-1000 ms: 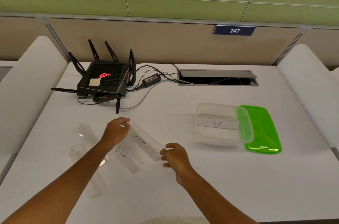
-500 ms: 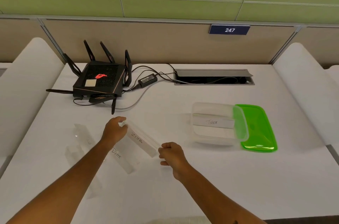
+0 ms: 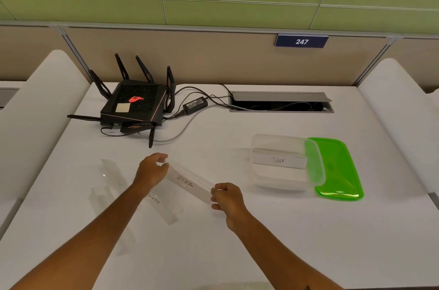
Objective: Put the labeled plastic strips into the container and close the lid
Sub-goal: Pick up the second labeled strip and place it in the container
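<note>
A clear plastic strip labeled ZEBRA (image 3: 187, 182) is held just above the white desk between both hands. My left hand (image 3: 152, 171) grips its far end and my right hand (image 3: 226, 197) grips its near end. Under it lies a strip labeled BEAR (image 3: 161, 206). Two more clear strips (image 3: 114, 178) lie to the left, one with a faint label. The clear container (image 3: 282, 140) stands open to the right with a strip labeled TIGER (image 3: 278, 161) inside. Its green lid (image 3: 337, 168) leans against the container's right side.
A black router (image 3: 134, 105) with antennas, a power brick (image 3: 194, 105) and cables sit at the back left. A cable slot (image 3: 280, 103) is cut into the desk's back. White curved dividers (image 3: 35, 111) flank the desk on both sides.
The ZEBRA strip has been lifted off the desk between both hands and has shifted slightly to the right. The other strips, container and lid have stayed put.
</note>
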Demonstrator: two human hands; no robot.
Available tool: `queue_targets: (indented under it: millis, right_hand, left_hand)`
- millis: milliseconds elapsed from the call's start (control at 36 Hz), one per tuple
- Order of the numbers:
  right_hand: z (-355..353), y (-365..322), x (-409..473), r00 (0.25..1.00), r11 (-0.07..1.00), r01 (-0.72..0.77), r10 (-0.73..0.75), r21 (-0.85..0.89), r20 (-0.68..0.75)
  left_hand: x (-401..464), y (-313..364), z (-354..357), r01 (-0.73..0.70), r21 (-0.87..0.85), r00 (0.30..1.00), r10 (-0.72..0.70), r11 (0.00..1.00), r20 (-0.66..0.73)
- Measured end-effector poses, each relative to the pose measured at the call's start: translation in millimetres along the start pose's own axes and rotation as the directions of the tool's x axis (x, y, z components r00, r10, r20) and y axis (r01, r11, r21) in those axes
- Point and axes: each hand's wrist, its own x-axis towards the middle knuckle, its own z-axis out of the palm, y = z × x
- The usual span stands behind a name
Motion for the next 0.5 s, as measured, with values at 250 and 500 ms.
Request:
queue_targets:
  millis: [250, 500]
  right_hand:
    - [-16, -27, -4, 0.984, 0.976, 0.158, -0.168, -0.148, -0.058]
    - [-50, -65, -9, 0.9, 0.895, 0.392, -0.421, -0.212, -0.114]
  left_hand:
    - [-18, 20, 5, 0.01, -0.145, 1.0, -0.011, 0.989, -0.01]
    - [-29, 72, 5, -0.053, -0.346, 0.998, 0.037, 0.937, -0.053]
